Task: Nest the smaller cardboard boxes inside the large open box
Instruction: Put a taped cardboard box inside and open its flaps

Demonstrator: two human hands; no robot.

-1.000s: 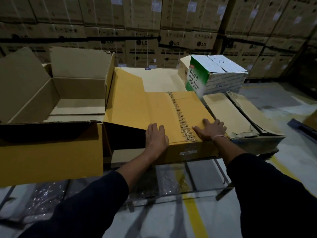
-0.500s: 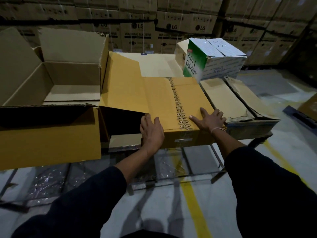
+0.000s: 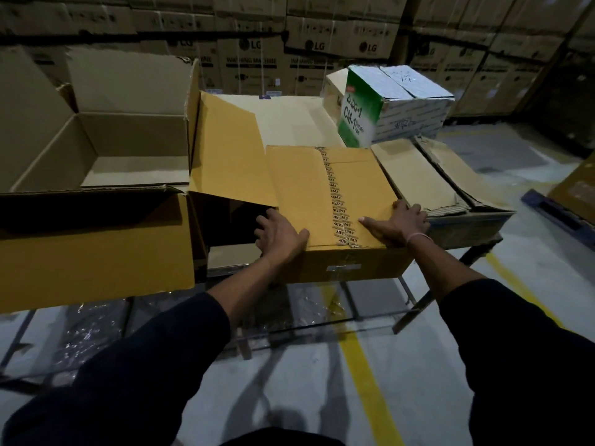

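A brown box [image 3: 357,185], closed with a strip of printed tape, lies on the table in the middle. My left hand [image 3: 280,235] curls over its near left edge, fingers down into the dark gap beside it. My right hand [image 3: 399,225] lies on its near right corner, fingers wrapped over the right side. The large open box [image 3: 128,130] stands to the left, flaps spread, with only its bare floor showing inside. One yellow-brown flap [image 3: 228,152] slopes from its right wall onto the taped box. A green and white box [image 3: 386,107] sits behind on the right.
Flattened cardboard [image 3: 418,175] lies stacked right of the taped box. The table [image 3: 322,304] has a thin metal frame with plastic wrap beneath. A yellow floor line [image 3: 370,381] runs toward me. Stacked cartons [image 3: 322,27] wall off the back. A blue pallet [image 3: 553,214] lies far right.
My left hand slid from the box's top to its left edge and curled over it. My right hand shifted to the near right corner. The view came closer.
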